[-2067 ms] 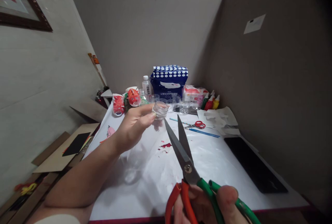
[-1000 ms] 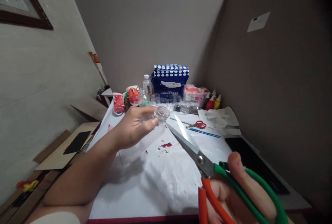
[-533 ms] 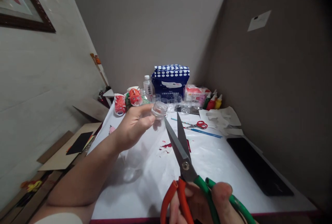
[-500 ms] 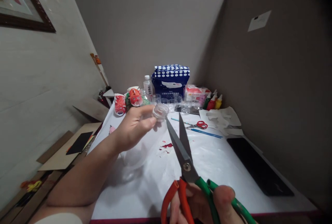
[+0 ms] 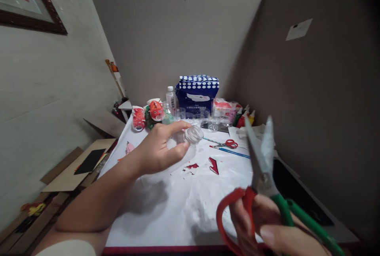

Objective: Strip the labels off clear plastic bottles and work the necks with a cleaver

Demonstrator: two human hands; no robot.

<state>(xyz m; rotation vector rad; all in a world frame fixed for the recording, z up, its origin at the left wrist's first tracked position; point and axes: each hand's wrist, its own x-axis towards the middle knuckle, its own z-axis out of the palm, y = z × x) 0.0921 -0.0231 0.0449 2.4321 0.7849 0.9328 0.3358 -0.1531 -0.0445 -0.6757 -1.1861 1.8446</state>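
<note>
My left hand is closed round the neck of a clear plastic bottle, holding it above the white table with the mouth turned to the right. My right hand grips large scissors with one red and one green handle. Their blades are parted, point up and away, and stand well right of the bottle without touching it. Red paper scraps lie on the table below the bottle.
At the back stand a blue dotted packet, a small water bottle, red fish-like crafts, clear cups and paint bottles. Small red scissors, white paper and a black slab lie right. Grey partitions enclose the table.
The scissors swung right, away from the bottle neck, and the blades now point upward. My left hand lowered the bottle slightly and turned its mouth to the right.
</note>
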